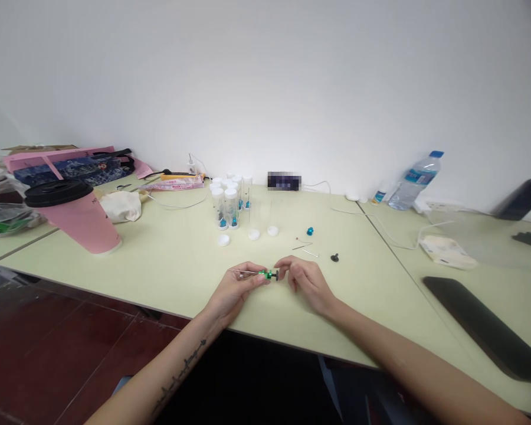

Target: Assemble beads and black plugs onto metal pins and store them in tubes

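My left hand [236,288] pinches a small green metal tool [268,274] with a thin metal rod pointing left and a black knob at its right end. Beside that knob is my right hand [305,278], its fingers bent and loosely apart; whether a fingertip touches the knob I cannot tell. Beyond the hands lie a blue metal piece [310,231], a black knob piece [334,257] and some thin metal pins [310,252]. White caps [253,235] rest on the table near several clear tubes [233,206] with white lids, blue pieces inside.
A pink cup [82,218] with a black lid stands at left, before bags and a white cloth pouch [120,206]. A small digital display [284,181] sits by the wall. At right are a tilted water bottle [416,180], a white cable and a long dark object [482,324].
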Demonstrator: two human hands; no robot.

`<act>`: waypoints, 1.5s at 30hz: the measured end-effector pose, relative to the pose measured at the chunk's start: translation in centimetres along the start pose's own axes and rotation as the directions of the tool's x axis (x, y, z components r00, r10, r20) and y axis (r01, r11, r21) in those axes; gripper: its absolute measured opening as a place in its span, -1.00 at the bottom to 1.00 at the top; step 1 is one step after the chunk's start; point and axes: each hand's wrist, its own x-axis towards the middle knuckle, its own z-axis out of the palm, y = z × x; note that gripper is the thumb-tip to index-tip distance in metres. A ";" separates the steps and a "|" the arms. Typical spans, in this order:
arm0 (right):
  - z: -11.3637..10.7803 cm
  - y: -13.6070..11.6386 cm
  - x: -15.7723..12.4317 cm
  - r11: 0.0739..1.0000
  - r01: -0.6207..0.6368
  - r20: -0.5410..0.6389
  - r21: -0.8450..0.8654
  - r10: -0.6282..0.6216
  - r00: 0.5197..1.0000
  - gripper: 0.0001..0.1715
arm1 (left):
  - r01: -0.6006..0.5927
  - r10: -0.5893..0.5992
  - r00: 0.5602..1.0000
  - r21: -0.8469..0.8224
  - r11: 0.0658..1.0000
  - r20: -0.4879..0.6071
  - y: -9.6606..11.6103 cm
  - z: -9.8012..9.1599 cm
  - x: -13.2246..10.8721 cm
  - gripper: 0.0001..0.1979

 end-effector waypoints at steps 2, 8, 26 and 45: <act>-0.1 -0.2 0.0 1.000 -0.001 0.012 -0.015 0.001 1.000 -0.56 | 0.002 -0.002 1.000 -0.003 1.000 -0.001 0.0 0.0 0.0 -0.77; -0.1 -0.6 0.1 0.999 0.012 0.048 -0.047 -0.010 0.999 -0.52 | 0.006 -0.006 1.000 0.009 1.000 0.002 -0.1 0.0 -0.1 -0.78; 0.0 -0.9 0.3 0.991 -0.022 0.111 -0.129 0.036 0.993 -0.54 | -0.006 0.006 1.000 -0.006 1.000 -0.003 0.0 0.1 0.0 -0.79; 0.3 -0.4 0.1 0.989 0.026 0.085 -0.146 -0.014 0.996 -0.79 | 0.015 -0.015 1.000 -0.032 0.999 0.020 0.0 0.0 -0.2 -0.76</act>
